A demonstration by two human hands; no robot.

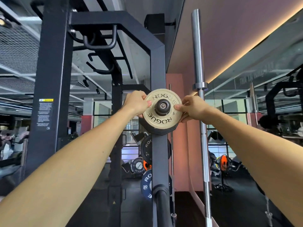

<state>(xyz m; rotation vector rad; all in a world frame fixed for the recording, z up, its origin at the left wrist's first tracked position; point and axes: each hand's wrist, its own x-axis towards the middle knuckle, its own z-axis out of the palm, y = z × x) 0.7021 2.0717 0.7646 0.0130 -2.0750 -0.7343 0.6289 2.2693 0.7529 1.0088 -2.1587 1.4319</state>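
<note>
At the rack post, the tan plate hangs on a peg; left hand and right hand grip its opposite edges, likely to keep it square while sliding.

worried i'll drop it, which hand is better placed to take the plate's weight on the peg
Right, probably: the right hand pinches the tan plate lower down, fingers under its rim; the left hand grips the side edge higher up.
</note>
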